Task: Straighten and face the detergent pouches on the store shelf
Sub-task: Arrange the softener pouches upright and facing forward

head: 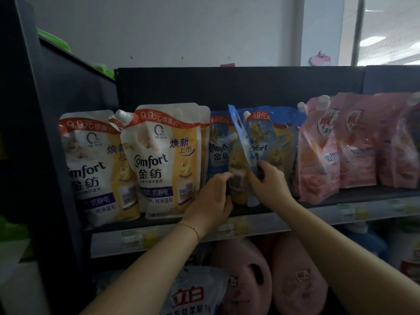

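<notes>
Above pink jugs [245, 269], a left hand [211, 198] and right hand [270, 185] each curled fingers round the lower part of a blue pouch [241, 142]. It stood turned edge-on on the shelf [341, 196], between white pouches [159, 160] and pink pouches [318, 155], among other blue pouches [275, 137] facing front.

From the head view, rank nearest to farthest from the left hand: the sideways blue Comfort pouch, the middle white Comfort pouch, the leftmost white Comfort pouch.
1. sideways blue Comfort pouch, in the grip of the left hand
2. middle white Comfort pouch, just left of that hand
3. leftmost white Comfort pouch, at the left end of the shelf
</notes>
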Tool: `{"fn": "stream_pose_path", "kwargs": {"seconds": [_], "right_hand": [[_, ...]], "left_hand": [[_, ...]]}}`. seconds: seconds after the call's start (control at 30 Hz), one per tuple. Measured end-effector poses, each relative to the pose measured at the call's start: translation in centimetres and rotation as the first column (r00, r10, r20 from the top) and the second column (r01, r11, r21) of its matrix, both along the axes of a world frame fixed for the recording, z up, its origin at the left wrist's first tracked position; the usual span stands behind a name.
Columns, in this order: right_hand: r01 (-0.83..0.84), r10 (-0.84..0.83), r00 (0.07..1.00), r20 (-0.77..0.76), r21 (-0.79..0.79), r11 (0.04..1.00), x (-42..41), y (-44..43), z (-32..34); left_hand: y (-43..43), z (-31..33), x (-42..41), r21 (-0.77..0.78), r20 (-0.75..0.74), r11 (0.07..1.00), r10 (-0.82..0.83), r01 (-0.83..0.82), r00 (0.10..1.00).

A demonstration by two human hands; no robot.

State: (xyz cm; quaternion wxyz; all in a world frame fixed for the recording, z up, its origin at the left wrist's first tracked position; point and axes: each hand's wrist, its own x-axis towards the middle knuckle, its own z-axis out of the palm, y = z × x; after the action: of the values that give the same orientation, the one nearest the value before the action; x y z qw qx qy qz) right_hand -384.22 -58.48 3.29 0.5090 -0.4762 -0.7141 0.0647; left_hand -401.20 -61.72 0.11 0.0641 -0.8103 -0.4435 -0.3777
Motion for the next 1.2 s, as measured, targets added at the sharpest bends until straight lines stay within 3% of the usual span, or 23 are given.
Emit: {"fn": "stream_pose_path", "kwargs": {"seconds": [0.2,0.3,0.4,0.47,0.53,0.6,0.7,0.8,1.03,1.2], "right_hand": [[-0.105,0.105,0.994,-0.015,-0.042,0.994,2.1,1.6,0.6],[-0.264,0.232,0.954,-0.187,-0.171,0.949,3.5,2.1,0.9],[-0.458,0.295,0.847,-0.441,-0.327,0.826,4.3,2.2,1.5],[-0.515,0.305,0.819,-0.487,-0.386,0.765,4.4,2.1,1.7],[-0.370,0.264,0.917,-0.299,-0.392,0.842,4.3,2.1,2.0],[-0.140,0.120,0.989,-0.086,-0.289,0.947,3.8,1.6,2.0],[0.067,-0.068,0.997,-0.027,-0.026,0.997,2.6,-0.2,0.8],[0.081,-0.091,0.992,0.084,0.120,0.989,1.7,-1.4,-1.9],[0.078,-0.071,0.941,0.331,-0.008,0.997,1.1,-0.7,-2.4],[0.031,0.000,0.949,0.315,-0.091,0.995,1.1,0.7,-0.6]], "left_hand": [[0.5,-0.1,0.0,0.015,-0.032,0.998,0.057,-0.057,0.998],[0.8,0.2,0.0,-0.032,-0.049,0.996,0.087,-0.088,0.995],[1.0,0.3,0.0,-0.102,-0.062,0.989,0.102,-0.108,0.993],[1.0,0.3,-0.1,-0.131,-0.045,0.987,0.090,-0.095,0.995],[0.9,0.4,-0.1,-0.153,-0.029,0.986,0.069,-0.073,0.997],[0.9,0.4,-0.1,-0.164,-0.039,0.984,0.061,-0.067,0.997],[0.8,0.4,-0.1,-0.120,-0.148,0.985,0.105,-0.123,0.983],[0.7,0.4,0.1,-0.057,-0.257,0.986,0.138,-0.158,0.957],[1.0,0.3,-0.1,-0.050,-0.323,0.983,0.150,-0.175,0.934],[1.2,0.4,0.0,-0.040,-0.380,0.979,0.173,-0.202,0.909]]}}
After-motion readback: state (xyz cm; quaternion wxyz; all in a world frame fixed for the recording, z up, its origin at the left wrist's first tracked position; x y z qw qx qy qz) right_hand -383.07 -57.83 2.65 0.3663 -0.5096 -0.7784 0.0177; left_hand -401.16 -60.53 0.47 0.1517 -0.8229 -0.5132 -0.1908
